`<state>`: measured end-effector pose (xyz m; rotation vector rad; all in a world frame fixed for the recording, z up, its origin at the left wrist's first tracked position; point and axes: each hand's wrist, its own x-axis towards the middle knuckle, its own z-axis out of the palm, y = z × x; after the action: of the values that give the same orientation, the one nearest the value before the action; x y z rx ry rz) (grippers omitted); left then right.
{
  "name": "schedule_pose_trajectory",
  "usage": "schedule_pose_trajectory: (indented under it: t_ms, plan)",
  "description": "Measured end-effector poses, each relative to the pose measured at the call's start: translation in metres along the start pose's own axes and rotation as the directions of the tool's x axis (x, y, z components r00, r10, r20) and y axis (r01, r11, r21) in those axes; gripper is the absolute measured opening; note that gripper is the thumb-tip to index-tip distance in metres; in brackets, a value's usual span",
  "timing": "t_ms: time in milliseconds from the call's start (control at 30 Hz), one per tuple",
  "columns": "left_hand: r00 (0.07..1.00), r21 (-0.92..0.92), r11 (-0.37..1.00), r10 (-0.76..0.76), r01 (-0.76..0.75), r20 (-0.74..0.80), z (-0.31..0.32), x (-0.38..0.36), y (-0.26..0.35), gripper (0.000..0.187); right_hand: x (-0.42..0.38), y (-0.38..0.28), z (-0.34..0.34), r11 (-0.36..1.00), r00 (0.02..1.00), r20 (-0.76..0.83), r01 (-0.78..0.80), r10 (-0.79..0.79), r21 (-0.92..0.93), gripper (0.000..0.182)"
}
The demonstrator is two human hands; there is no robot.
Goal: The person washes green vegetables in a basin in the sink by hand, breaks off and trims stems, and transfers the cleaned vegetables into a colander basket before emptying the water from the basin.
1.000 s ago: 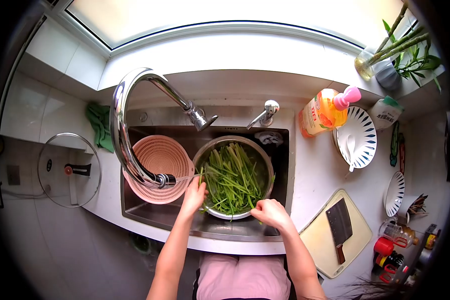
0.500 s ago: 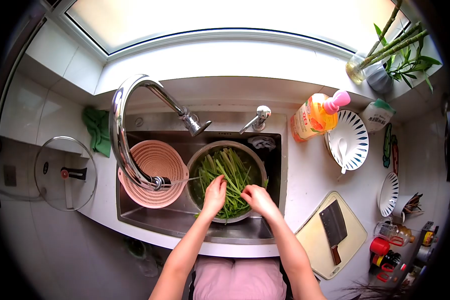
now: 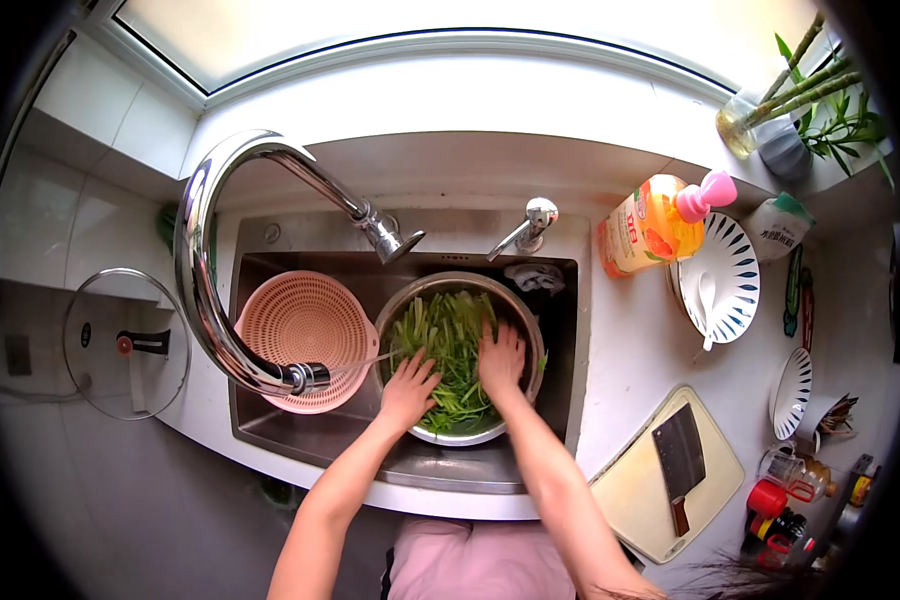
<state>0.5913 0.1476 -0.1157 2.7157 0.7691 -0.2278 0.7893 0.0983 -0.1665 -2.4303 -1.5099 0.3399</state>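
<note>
Cut green vegetable stalks [image 3: 450,335] lie in water in a round steel basin [image 3: 518,301], which stands on the right side of the sink. My left hand [image 3: 410,388] rests on the stalks at the basin's lower left, fingers spread. At the basin's right side my right hand [image 3: 501,358] lies over the greens with its fingers stretched out, the tips partly among the stalks. Neither hand grips anything. A thin stream of water runs from the faucet [image 3: 308,377] into the basin's left edge.
A pink colander [image 3: 310,335] sits left in the sink [image 3: 370,465]. A dark cloth [image 3: 533,278] lies behind the basin. To the right are an orange soap bottle [image 3: 645,230], bowls [image 3: 735,285], and a cleaver [image 3: 678,450] on a cutting board [image 3: 620,490]. A glass lid [image 3: 100,345] stands left.
Both hands have opened from curled fingers to spread ones. My left hand has moved down and left, my right hand slightly up. The view has shifted a little.
</note>
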Motion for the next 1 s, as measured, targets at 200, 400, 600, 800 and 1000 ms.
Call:
schedule_pose_trajectory:
  t_ms: [200, 400, 600, 800, 1000]
  plan:
    - [0.91, 0.021, 0.986, -0.161, 0.165, 0.383, -0.029, 0.038, 0.026, 0.038, -0.022, -0.005, 0.014, 0.959, 0.953, 0.126, 0.281, -0.276, -0.027, 0.066]
    - [0.843, -0.748, 0.551, -0.537, 0.37, 0.021, -0.004, 0.074, 0.029, 0.032, 0.003, -0.01, 0.001, 0.952, 0.957, -0.203, -0.149, 0.207, 0.269, 0.06]
    - [0.601, -0.908, -0.217, -0.691, 0.359, 0.402, -0.005, 0.098, 0.042, 0.052, 0.022, -0.016, 0.0, 0.329, 0.886, 0.432, -0.463, 0.168, 0.823, 0.06]
    - [0.775, -0.935, -0.132, -0.528, 0.329, 0.347, -0.018, 0.071, 0.024, 0.047, 0.019, 0.001, -0.04, 0.35, 0.909, 0.39, -0.416, 0.144, 0.839, 0.038]
    - [0.684, -0.931, -0.039, -0.667, 0.363, 0.294, 0.012, 0.075, 0.028, 0.044, 0.022, -0.009, -0.017, 0.902, 0.964, 0.046, -0.263, 0.264, 0.343, 0.056]
